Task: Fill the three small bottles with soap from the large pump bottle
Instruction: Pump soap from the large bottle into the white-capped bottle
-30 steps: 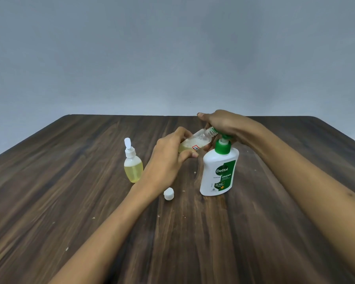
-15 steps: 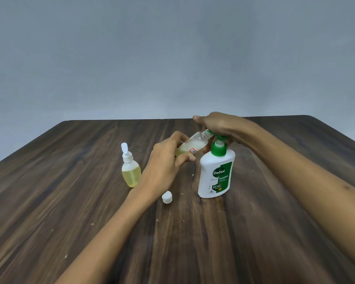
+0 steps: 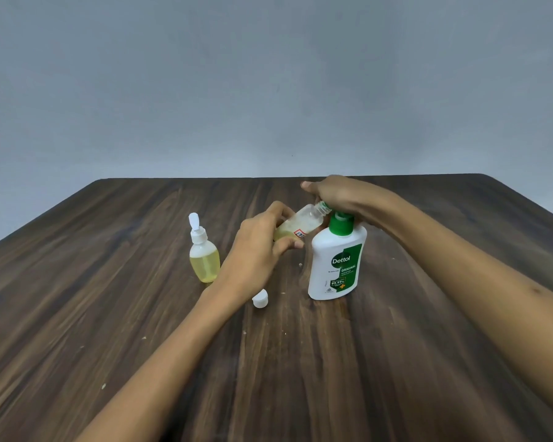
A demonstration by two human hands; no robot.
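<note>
A white pump bottle [image 3: 336,264] with a green label and green pump stands upright at the table's middle. My right hand [image 3: 336,194] lies over its pump head, covering it. My left hand [image 3: 257,247] grips a small clear bottle [image 3: 302,221], tilted with its open neck up against the pump spout; yellowish soap lies in its lower part. Left of my hands stands a small bottle [image 3: 204,258] about half full of yellow soap, its white flip cap open. A loose white cap [image 3: 260,298] lies on the table beside my left wrist.
The dark wooden table [image 3: 300,378] has a few small crumbs scattered on it. A plain grey wall rises behind its far edge.
The view has shifted slightly, so everything sits a little lower and to the left. Both hands keep their hold on the small bottle and the pump.
</note>
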